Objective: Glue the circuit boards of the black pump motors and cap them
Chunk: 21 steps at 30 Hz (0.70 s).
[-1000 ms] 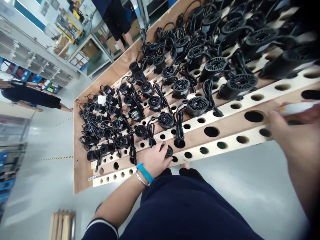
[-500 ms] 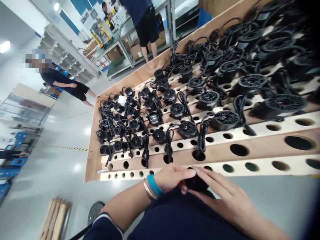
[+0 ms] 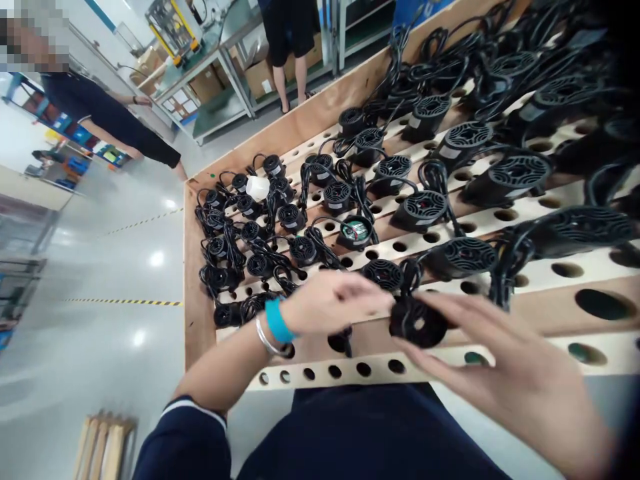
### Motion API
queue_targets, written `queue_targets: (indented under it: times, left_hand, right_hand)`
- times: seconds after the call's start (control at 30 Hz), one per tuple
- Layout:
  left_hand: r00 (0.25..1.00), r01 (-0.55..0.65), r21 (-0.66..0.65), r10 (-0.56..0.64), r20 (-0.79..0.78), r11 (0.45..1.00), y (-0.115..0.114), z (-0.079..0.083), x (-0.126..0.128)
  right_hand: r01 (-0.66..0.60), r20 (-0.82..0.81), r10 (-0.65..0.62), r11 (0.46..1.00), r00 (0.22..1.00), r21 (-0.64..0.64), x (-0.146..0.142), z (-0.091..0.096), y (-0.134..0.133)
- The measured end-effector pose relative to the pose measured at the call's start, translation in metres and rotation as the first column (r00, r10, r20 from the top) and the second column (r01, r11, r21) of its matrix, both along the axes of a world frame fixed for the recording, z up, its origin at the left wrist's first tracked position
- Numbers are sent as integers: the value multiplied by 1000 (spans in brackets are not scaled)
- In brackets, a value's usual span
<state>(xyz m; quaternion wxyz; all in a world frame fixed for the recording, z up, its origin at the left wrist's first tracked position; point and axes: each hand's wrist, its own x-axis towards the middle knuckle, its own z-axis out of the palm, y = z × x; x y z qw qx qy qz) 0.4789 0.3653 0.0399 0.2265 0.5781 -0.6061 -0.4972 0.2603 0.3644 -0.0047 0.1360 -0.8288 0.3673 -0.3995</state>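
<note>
My right hand (image 3: 505,360) grips a round black housing (image 3: 419,324) between thumb and fingers, over the front of the wooden crate. A small light spot shows in the middle of the housing's dark face. My left hand (image 3: 340,300), wearing a teal wristband and a silver bangle, is just left of the housing. Its fingers are stretched out and blurred; I cannot tell whether the tips touch it. Beyond them stand black units with slotted lids, such as this black unit (image 3: 383,273), and bundled cables. One open unit (image 3: 356,231) shows a green circuit board.
The wooden crate (image 3: 200,340) has slats with rows of holes and several black corded units. A white block (image 3: 257,187) lies among them. Wooden bars (image 3: 103,447) lie on the floor at lower left. Two people stand beyond the crate, near a workbench (image 3: 220,120).
Both hands have moved forward from against my body to over the crate's front slats, with the housing. My left hand has come away from its grip. The view has shifted closer.
</note>
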Motion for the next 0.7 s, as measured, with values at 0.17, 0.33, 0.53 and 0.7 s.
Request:
queue_targets:
  times: [0.17, 0.33, 0.53, 0.7]
  left_hand:
    - [883, 220, -413, -1, 469, 884, -88, -27, 68]
    - [777, 457, -266, -236, 584, 849, -136, -61, 79]
    - [926, 339, -133, -306, 221, 931, -158, -63, 81]
    - [972, 223, -107, -213, 94, 969, -171, -70, 72]
  right_hand:
    - [131, 38, -138, 980, 990, 148, 17, 8, -38]
    - [200, -26, -200, 954, 980, 223, 26, 3, -45]
    - [200, -41, -196, 949, 980, 245, 32, -8, -49]
    - [189, -77, -178, 969, 981, 162, 41, -10, -64]
